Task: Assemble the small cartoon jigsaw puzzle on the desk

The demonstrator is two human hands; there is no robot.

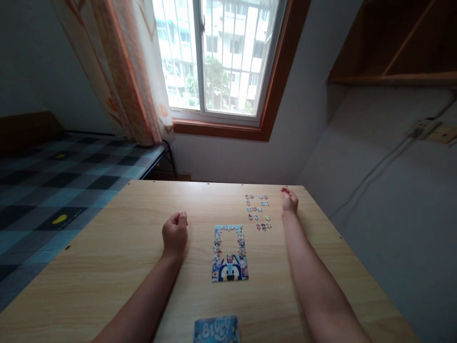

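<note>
A partly assembled jigsaw puzzle [230,271] lies flat on the wooden table, with a dark blue cartoon dog face at its near end. Its border is joined up, and bare tabletop shows through the opening in its upper middle. Loose puzzle pieces [254,209] are spread beyond it to the right, in uneven rows. To the left of the puzzle, my left hand [174,233] rests on the table as a loose fist. My right hand [290,201] is also curled closed, just right of the loose pieces and apart from them. Nothing shows in either hand.
A blue box marked "Bluey" [216,329] sits at the near edge of view, partly cut off. The table [117,247] ends below a window [228,62]. At left stands a bed [89,162] with a checked cover; a wall shelf [392,78] hangs upper right.
</note>
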